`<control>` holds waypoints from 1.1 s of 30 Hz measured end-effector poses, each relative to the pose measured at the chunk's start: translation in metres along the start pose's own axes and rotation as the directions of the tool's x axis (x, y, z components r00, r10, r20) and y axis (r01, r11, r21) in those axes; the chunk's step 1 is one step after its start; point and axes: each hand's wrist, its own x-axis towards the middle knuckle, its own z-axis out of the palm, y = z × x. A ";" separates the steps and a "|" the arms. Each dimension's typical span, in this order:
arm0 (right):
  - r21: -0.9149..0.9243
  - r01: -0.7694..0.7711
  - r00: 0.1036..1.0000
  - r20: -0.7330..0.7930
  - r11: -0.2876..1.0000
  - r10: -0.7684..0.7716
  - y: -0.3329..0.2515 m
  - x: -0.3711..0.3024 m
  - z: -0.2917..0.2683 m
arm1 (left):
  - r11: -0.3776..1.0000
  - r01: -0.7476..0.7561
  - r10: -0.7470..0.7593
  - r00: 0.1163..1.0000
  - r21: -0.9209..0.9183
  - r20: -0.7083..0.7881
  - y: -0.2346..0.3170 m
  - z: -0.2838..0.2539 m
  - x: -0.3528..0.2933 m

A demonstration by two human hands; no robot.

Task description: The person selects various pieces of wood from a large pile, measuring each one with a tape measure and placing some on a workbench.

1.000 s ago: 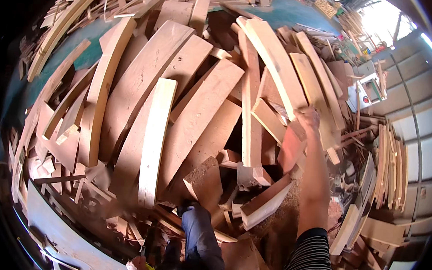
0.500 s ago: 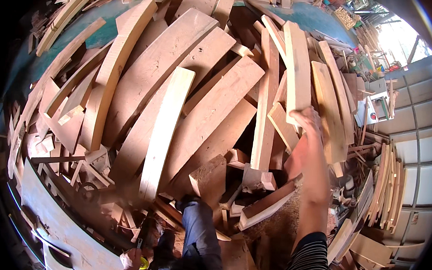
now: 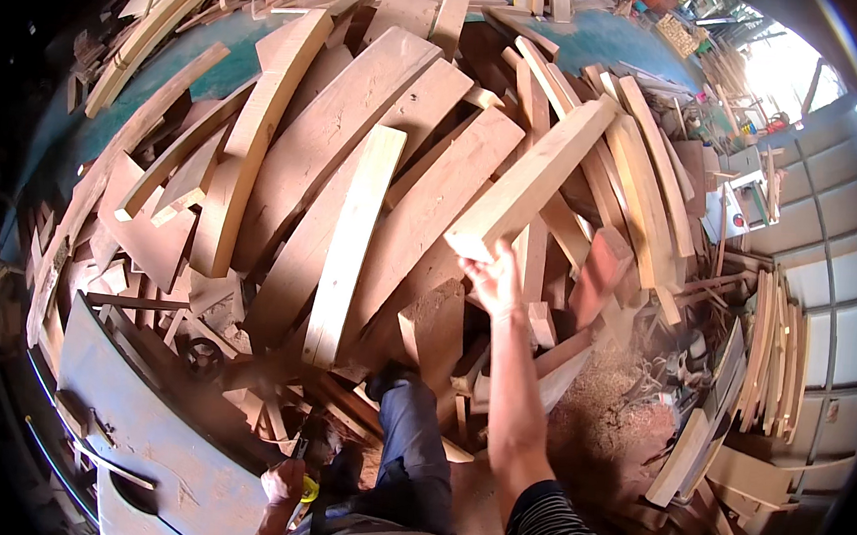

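Note:
At the lower left, my left hand (image 3: 282, 482) is closed around what looks like a yellow tape measure (image 3: 310, 489); a narrow dark piece juts up beside it, its kind unclear. My right hand (image 3: 495, 280) reaches forward, thumb and fingers at the near end of a thick wooden beam (image 3: 539, 181). That beam slants from the hand up to the right, over other timbers. Left of it lie a wide plank (image 3: 432, 223) and a pale narrow board (image 3: 355, 248). A reddish timber block (image 3: 602, 277) sits right of my right forearm.
Loose timbers are heaped across the middle, with a yellowish beam (image 3: 644, 203) on the right. A grey metal panel (image 3: 165, 418) stands at the lower left. Sawdust (image 3: 608, 404) covers the ground at right, near upright boards (image 3: 778, 352) along the wall. My leg (image 3: 412, 435) is among the offcuts.
My right hand has swung the beam's near end leftward, so the beam now lies slanted instead of nearly upright in view. The reddish block is uncovered. My view has shifted slightly.

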 end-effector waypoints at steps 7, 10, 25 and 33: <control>0.269 -0.189 0.937 0.337 0.944 0.092 0.118 -0.144 -0.009 | 0.983 0.116 -0.120 0.993 -0.143 -0.018 0.003 -0.005 -0.006; 0.348 -0.309 0.936 0.279 0.885 0.217 0.143 -0.188 -0.011 | 0.998 -0.038 0.036 0.998 -0.052 -0.043 -0.015 0.008 -0.011; 0.601 -0.012 0.837 -0.431 0.799 0.338 0.230 -0.238 -0.107 | 0.982 0.100 -0.106 0.994 -0.162 -0.028 -0.007 0.005 -0.005; 0.459 -0.150 0.875 -0.351 0.875 0.334 0.243 -0.274 -0.125 | 0.848 0.176 -0.056 0.968 -0.499 0.246 0.049 -0.005 0.065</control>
